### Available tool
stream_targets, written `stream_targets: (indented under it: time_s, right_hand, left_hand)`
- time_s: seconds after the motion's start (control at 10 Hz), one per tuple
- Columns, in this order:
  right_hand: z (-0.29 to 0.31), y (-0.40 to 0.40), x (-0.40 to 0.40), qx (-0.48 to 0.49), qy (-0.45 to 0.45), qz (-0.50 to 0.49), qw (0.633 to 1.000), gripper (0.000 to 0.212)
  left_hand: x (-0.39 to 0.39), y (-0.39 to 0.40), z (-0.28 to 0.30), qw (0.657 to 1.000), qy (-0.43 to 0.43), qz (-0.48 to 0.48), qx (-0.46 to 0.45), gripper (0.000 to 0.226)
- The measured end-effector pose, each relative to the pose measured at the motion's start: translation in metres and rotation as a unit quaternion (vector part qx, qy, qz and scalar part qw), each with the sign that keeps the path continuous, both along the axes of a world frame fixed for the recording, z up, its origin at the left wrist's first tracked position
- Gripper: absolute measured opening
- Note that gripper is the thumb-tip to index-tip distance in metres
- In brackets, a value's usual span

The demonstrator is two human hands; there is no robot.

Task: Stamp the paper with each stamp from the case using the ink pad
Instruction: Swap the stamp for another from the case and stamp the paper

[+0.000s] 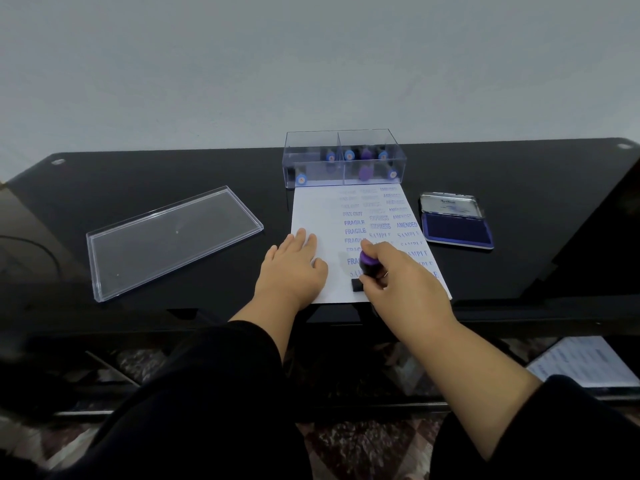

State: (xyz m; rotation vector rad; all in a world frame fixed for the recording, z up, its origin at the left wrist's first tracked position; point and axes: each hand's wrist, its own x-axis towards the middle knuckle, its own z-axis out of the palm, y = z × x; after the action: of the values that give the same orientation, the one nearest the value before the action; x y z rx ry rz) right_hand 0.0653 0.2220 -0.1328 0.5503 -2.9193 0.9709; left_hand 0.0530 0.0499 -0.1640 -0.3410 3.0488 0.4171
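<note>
I see: black glossy table [138,174] | pale wall [311,64] behind | printed sheets [585,363] lower right | patterned floor [363,441]

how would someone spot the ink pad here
On the black table, look right of the white paper. The ink pad lies there, a flat tin with its silver lid hinged open and a dark blue pad, unlike the clear case and clear lid.

Left hand [294,268] lies flat, palm down, fingers together and extended forward. Right hand [398,278] is curled, fingers and thumb closed around a stamp [367,263]. Both forearms bare, dark sleeves pushed back.
</note>
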Motion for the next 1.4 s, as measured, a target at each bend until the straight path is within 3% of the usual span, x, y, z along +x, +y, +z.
stream_targets:
  time_s: [0.6,0.9,1.4]
  right_hand:
    - [0.004,0.002,-0.001,0.012,0.000,0.022,1.000,0.039]
    - [0.008,0.015,-0.016,-0.095,0.012,-0.038,0.995,0.037]
    - [0.008,0.037,-0.046,-0.138,0.007,-0.082,0.987,0.043]
  left_hand:
    - [0.000,0.000,0.000,1.000,0.001,0.002,-0.001,0.055]
    - [0.001,0.000,0.001,1.000,-0.002,-0.002,-0.003,0.054]
    - [0.000,0.002,0.003,1.000,-0.016,-0.001,0.001,0.055]
